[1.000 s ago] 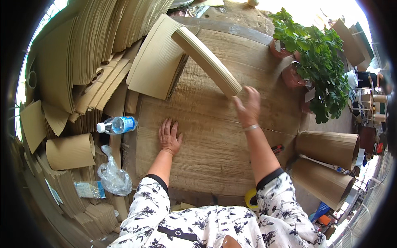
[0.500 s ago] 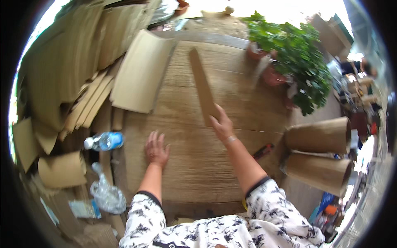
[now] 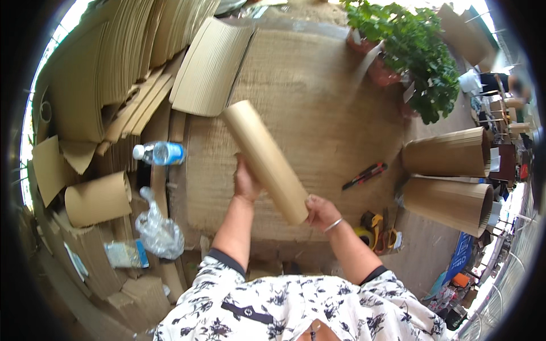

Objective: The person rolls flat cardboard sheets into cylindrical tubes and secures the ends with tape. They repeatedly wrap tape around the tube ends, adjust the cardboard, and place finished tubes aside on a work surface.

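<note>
A narrow, curved piece of brown cardboard (image 3: 264, 162) is held slantwise over the wooden board, its upper end toward the far left. My right hand (image 3: 323, 213) grips its near lower end, with a bracelet at the wrist. Against the left long side is my left hand (image 3: 245, 181), closed on the cardboard, part of its fingers hidden behind it. To the right on the board lies a red and black utility knife (image 3: 365, 176). A ribbed stack of cardboard sheets (image 3: 211, 68) rests at the board's far left corner.
Potted green plants (image 3: 421, 74) stand at the far right. Two curved cardboard bundles (image 3: 446, 202) lie at the right edge, near yellow-handled scissors (image 3: 387, 238). Along the left are a water bottle (image 3: 159, 153), a clear plastic bag (image 3: 159, 230) and tall cardboard stacks (image 3: 79, 85).
The cardboard has come nearer to me and turned, showing its broad face instead of a thin edge. My left hand has left the board and taken hold of it.
</note>
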`<state>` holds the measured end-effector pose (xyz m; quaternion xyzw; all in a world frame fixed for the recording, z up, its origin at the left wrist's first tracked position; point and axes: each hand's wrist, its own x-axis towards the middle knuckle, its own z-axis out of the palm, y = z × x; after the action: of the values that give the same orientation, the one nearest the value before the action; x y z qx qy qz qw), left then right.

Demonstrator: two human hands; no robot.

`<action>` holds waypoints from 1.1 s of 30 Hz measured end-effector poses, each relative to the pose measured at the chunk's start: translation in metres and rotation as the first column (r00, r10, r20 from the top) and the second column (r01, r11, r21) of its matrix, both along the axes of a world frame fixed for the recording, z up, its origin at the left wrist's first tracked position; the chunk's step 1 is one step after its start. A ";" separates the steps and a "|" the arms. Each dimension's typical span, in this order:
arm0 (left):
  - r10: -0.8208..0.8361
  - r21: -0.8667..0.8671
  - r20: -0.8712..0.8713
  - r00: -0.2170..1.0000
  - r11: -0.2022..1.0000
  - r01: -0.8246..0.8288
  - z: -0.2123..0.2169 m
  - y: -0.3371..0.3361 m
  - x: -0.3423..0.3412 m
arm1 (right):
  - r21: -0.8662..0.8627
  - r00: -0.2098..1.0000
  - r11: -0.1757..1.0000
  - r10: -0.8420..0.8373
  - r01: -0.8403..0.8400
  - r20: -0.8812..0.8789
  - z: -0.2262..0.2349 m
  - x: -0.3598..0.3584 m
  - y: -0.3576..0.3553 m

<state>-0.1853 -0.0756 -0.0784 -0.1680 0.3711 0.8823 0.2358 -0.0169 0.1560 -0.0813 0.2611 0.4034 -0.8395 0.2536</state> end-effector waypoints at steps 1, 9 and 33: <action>0.016 0.239 0.188 0.982 0.969 -0.062 0.026 0.009 0.009 | -0.047 0.994 0.995 -0.082 0.086 0.069 -0.002 0.002 -0.005; -0.225 0.458 -0.118 0.967 0.852 0.254 -0.008 -0.054 0.048 | 0.046 0.896 0.919 -0.393 0.392 0.207 -0.008 0.008 -0.009; 0.472 -0.241 0.178 0.863 0.872 -0.427 -0.112 -0.068 0.074 | 0.920 0.285 0.098 0.959 -0.380 0.015 0.170 -0.025 -0.016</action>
<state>-0.1117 -0.1438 -0.1900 -0.3740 0.3753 0.8468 0.0470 -0.0418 0.1398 0.0888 -0.1883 0.8563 -0.3368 0.3432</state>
